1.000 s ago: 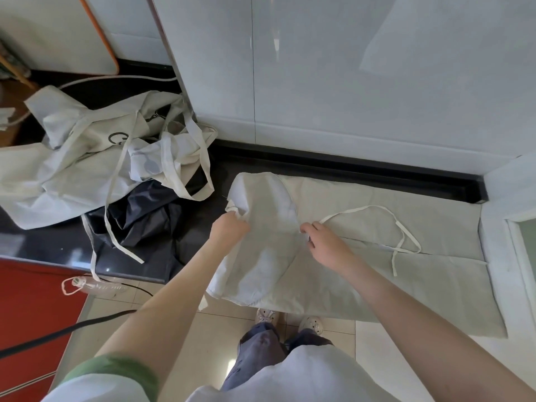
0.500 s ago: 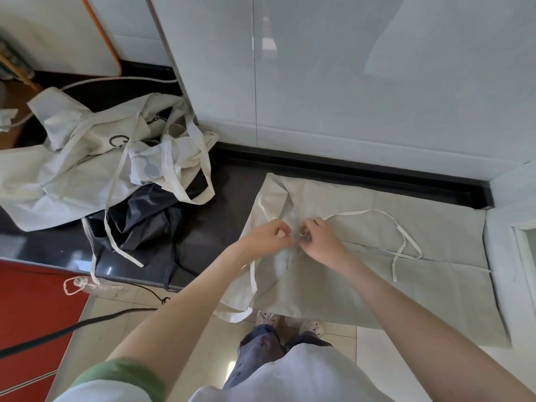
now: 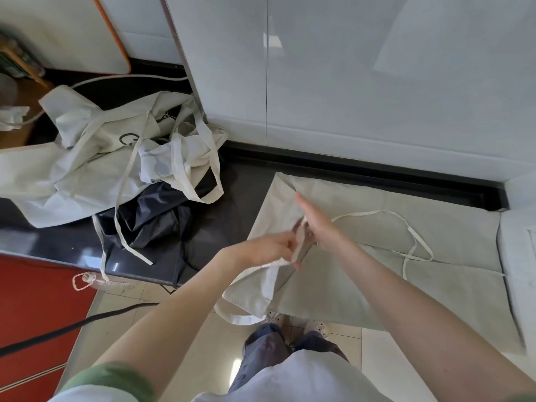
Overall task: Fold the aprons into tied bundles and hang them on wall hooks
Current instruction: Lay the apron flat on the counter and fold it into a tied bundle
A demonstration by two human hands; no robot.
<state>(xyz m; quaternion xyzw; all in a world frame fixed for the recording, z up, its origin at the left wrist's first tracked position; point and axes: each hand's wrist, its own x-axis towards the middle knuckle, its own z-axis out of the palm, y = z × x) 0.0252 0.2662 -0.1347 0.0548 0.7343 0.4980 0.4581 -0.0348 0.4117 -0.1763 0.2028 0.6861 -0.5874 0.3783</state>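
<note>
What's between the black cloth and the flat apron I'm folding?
Only bare dark countertop separates the black cloth from the flat apron, as the head view shows.

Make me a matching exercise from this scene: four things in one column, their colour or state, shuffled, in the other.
Things:
1 flat apron
2 apron heap
3 dark cloth
4 cabinet front

States:
a red
b pale, crumpled, at the left
c pale, spread flat, at the right
d black

Pairs: 1-c; 2-b; 3-d; 4-a
</note>
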